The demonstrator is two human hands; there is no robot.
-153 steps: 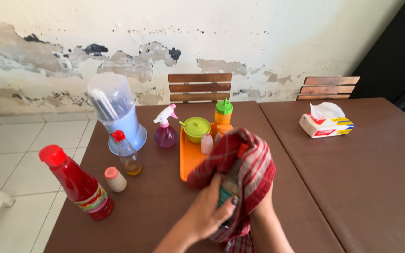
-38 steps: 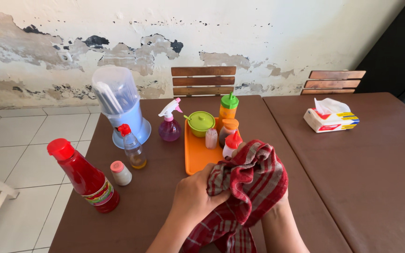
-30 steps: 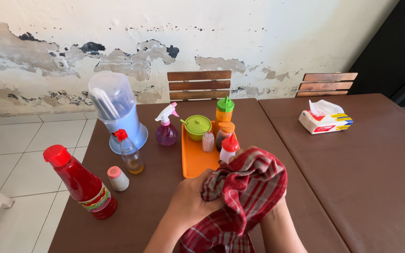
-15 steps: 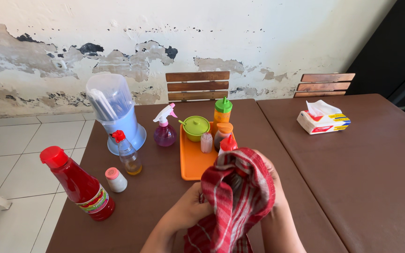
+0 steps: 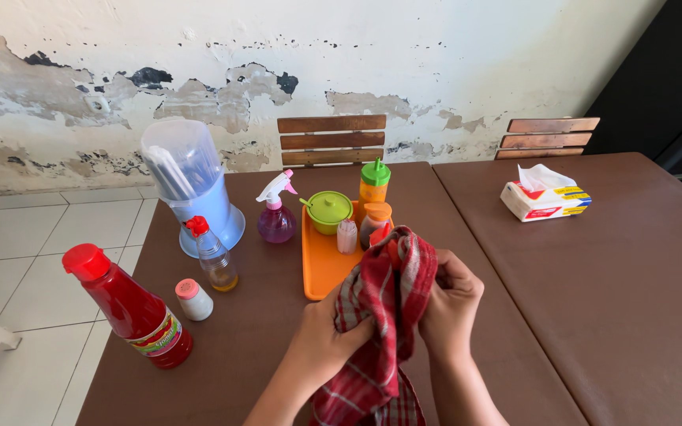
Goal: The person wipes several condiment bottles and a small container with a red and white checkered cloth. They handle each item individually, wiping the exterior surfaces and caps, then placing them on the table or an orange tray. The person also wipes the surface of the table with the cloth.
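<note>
Cloth (image 5: 384, 292) now bunched narrower, both hands clenched on it, orange tray (image 5: 321, 264) just behind.

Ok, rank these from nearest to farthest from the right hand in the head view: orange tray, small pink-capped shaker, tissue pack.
From the right hand:
1. Orange tray, just to its left, ahead.
2. Tissue pack, far right, on the other table.
3. Small pink-capped shaker, far left, past the left hand.

Bright, even daylight; soft shadows under the bottles; mild sheen on the far right table (image 5: 625, 260); sharp throughout, edges slightly bowed
</note>
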